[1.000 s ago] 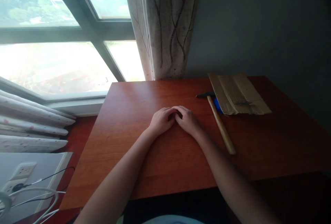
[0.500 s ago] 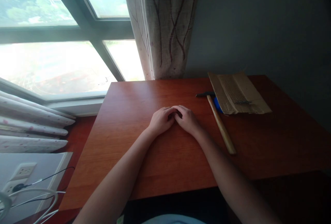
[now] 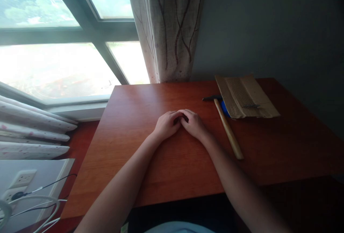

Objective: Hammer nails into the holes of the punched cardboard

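My left hand [image 3: 166,125] and my right hand [image 3: 195,124] rest palm down in the middle of a red-brown wooden table [image 3: 129,125]. Their curled fingers meet at the tips, with a small dark gap between them, and I see nothing held in either. A hammer [image 3: 228,131] with a pale wooden handle and a dark head lies just right of my right hand, not touching it. Its head points to the far side. A folded piece of brown cardboard [image 3: 245,96] lies beyond it, with a small dark metal piece on top and a blue object [image 3: 225,109] partly under its near edge.
A patterned curtain [image 3: 172,28] hangs at the table's far edge beside a large window [image 3: 53,64]. A grey wall runs behind the table on the right. At lower left stand a white power strip [image 3: 18,181] and cables [image 3: 40,204]. Folded pale fabric [image 3: 32,132] lies on the left.
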### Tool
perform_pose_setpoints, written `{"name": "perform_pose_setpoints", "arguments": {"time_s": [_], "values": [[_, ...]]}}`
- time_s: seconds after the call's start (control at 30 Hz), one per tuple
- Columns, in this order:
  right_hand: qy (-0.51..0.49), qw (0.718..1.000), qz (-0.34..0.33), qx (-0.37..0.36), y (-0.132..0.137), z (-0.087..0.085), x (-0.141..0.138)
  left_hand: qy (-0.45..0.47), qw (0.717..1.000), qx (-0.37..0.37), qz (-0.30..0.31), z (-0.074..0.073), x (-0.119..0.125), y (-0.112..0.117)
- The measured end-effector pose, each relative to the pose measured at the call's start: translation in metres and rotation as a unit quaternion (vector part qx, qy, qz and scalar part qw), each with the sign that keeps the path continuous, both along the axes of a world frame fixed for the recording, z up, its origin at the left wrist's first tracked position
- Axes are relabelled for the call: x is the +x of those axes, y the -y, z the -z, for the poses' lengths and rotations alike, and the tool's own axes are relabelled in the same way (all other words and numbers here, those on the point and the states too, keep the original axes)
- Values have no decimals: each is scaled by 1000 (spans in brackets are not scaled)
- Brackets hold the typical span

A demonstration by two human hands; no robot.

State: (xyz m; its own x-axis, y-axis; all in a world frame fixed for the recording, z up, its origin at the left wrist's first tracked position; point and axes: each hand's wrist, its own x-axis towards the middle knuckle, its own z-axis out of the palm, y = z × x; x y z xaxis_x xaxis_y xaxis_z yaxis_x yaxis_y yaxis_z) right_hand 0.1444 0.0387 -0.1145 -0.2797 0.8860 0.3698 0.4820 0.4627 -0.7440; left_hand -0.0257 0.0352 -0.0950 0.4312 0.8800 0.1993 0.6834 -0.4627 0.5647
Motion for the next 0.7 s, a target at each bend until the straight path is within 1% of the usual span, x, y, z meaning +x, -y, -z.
{"name": "perform_pose_setpoints", "arguments": {"time_s": [0.23, 0.7], "values": [[-1, 1000, 4, 3, 0, 0, 0, -2, 1000, 3, -7, 0, 0, 0], [-2, 1000, -2, 3, -1, 0, 0, -4, 1000, -2, 2, -1, 0, 0]]}}
